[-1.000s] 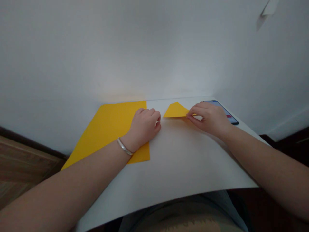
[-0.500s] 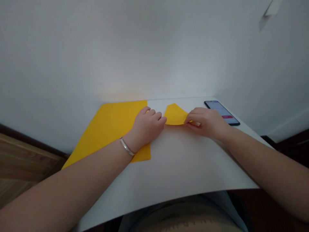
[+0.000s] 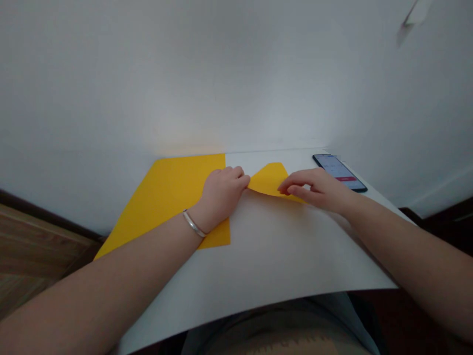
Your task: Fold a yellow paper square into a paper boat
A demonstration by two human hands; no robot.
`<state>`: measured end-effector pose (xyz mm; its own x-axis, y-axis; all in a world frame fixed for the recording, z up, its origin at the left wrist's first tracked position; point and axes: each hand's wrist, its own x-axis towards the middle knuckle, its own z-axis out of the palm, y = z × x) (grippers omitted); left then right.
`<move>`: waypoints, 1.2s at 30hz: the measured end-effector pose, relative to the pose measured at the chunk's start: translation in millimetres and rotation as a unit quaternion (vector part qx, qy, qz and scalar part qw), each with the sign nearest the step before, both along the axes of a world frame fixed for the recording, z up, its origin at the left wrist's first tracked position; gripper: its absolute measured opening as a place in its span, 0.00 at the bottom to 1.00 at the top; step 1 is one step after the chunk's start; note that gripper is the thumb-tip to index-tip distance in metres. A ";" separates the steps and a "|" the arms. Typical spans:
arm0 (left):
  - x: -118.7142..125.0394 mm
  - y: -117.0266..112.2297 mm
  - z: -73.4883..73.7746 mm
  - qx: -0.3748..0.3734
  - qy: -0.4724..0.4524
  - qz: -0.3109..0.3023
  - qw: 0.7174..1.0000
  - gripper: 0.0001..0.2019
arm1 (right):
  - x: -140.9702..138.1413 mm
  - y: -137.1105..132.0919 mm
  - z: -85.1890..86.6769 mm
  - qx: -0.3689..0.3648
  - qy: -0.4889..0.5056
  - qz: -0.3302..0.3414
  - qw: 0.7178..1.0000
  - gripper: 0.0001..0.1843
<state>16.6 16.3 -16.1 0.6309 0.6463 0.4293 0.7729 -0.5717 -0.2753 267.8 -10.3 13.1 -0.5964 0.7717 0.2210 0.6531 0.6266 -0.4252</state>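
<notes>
A small piece of yellow paper (image 3: 268, 179), with slanted sides and a short flat top edge, is at the middle of the white table, tilted with its right end lower. My left hand (image 3: 226, 191), wearing a silver bangle (image 3: 193, 224), is closed on the paper's left tip between thumb and fingers. Over the paper's right part is my right hand (image 3: 317, 187), fingers curved and thumb apart from them. Its fingertips are at the paper's surface; whether they press on it I cannot tell. Under my left wrist lies a large yellow sheet (image 3: 166, 190).
A smartphone (image 3: 340, 172) with a lit screen lies at the table's back right, just beyond my right hand. The white table (image 3: 277, 256) meets a pale wall (image 3: 236, 74) at the back. Wooden furniture (image 3: 33, 251) stands at the left.
The small paper has turned, its right end swinging down toward me. My right hand has loosened its pinch on the right corner, while my left hand has shifted slightly left with its grip kept.
</notes>
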 end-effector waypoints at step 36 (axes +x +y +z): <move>1.3 4.9 2.6 -0.161 -0.071 -0.267 0.947 0.22 | -17.6 -5.0 -13.5 0.127 -0.198 -0.123 0.964 0.16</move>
